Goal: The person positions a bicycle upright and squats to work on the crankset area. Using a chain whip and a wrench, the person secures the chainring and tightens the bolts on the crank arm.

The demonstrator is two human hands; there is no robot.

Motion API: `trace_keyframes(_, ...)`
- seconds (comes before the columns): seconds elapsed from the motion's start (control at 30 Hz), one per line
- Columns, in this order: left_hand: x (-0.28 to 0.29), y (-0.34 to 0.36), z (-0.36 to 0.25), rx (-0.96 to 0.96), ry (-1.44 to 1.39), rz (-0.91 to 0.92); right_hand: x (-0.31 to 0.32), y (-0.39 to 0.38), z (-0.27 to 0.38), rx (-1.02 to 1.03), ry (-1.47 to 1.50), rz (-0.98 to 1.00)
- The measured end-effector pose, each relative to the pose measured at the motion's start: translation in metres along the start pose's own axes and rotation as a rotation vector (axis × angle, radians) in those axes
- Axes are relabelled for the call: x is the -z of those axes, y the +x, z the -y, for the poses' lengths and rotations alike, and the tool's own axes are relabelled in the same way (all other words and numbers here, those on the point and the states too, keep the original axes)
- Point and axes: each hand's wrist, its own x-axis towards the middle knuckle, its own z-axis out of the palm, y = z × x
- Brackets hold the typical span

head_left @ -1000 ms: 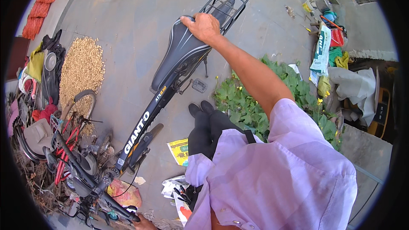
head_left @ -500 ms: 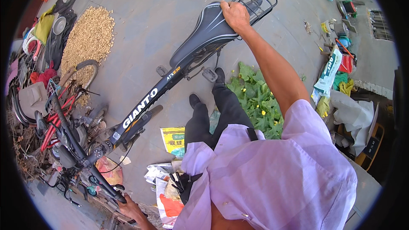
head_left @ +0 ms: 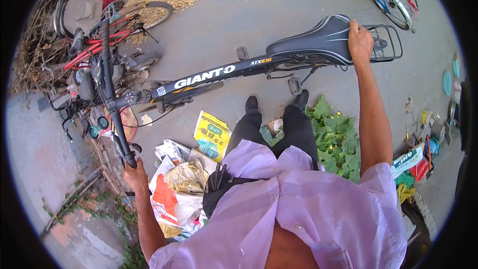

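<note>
Standing lengthwise in front of the person on the grey pavement, the black bicycle [head_left: 209, 77] is steadied at both ends. The left hand [head_left: 133, 175] is wrapped shut round the near handlebar grip [head_left: 128, 157]; the right hand [head_left: 359, 40] is curled over the rear of the black saddle [head_left: 318, 40], just before the wire rear rack [head_left: 391, 42]. For the bicycle to be handled well, it would best be kept upright — both grips held firm, the front wheel [head_left: 149, 12] steered clear of the red bicycle [head_left: 89, 52] and clutter beside it, the feet kept off the pedal [head_left: 295, 85]. The rear wheel is hidden beneath the saddle and rack, the right fingertips cannot be seen past the saddle edge, and the heap of bags [head_left: 184, 184] at the feet is hard to make out.
</note>
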Motion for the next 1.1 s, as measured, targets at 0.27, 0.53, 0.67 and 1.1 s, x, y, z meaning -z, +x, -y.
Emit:
trace_keyframes(0.27,0.001,-0.02,-0.02,0.012,0.072,-0.089,0.021,-0.014,0.012,0.007,0.039,0.001)
trace_keyframes(0.53,0.0,-0.027,-0.017,0.0,-0.01,-0.084,0.032,-0.01,0.007,0.004,0.03,-0.009)
trace_keyframes(0.67,0.005,-0.028,-0.024,0.019,-0.02,-0.049,0.031,-0.008,0.002,0.007,0.037,-0.044)
trace_keyframes(1.1,-0.001,-0.025,-0.017,0.049,-0.034,-0.024,0.023,0.001,0.0,0.062,-0.071,-0.052)
